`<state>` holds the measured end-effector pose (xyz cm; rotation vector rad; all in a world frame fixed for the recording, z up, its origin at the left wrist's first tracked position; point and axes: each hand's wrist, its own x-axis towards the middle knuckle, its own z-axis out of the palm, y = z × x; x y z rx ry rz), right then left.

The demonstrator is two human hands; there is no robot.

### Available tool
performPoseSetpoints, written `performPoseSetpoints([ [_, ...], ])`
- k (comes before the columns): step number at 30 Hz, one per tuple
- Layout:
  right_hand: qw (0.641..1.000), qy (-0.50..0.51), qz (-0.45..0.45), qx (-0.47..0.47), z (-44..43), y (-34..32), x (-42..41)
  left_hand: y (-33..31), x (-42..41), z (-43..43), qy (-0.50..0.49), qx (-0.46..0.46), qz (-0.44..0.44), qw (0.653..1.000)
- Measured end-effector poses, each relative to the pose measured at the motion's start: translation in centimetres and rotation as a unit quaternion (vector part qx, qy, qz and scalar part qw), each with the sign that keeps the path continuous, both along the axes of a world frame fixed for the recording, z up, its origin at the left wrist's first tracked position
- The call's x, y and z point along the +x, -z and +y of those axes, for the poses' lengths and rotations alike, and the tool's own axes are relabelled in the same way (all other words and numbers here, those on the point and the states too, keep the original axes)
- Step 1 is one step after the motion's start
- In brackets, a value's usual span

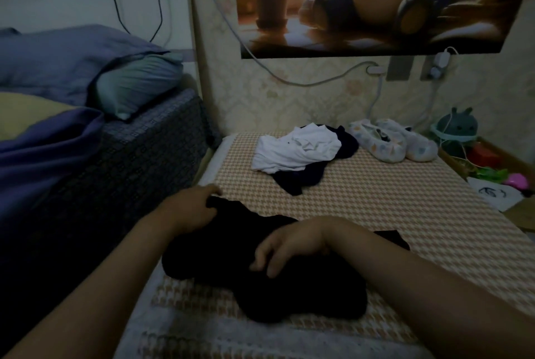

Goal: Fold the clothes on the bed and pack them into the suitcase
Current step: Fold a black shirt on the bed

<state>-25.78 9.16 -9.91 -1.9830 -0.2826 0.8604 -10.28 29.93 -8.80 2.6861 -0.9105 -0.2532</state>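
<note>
A black garment (231, 248) lies spread on the checked bed cover (405, 214) close in front of me. My left hand (195, 208) grips its far left corner, fingers curled round the cloth edge. My right hand (285, 248) rests on the middle of the garment with its fingers spread and bent, pressing the cloth down. Farther back lies a crumpled white garment (295, 149) on top of a dark navy garment (304, 177). No suitcase is in view.
A pair of pale patterned slippers (393, 140) sits at the back of the bed by the wall. A higher bed with blue bedding and a pillow (136, 83) stands to the left. Toys and a box (489, 162) lie at the right edge. Cables hang along the wall.
</note>
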Motion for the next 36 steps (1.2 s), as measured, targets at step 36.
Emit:
performPoseSetpoints([
  [36,0.788,0.256,-0.358,-0.432,-15.7,4.6,-1.7,5.4,-0.1,-11.9,0.065,0.138,-0.102,0.983],
])
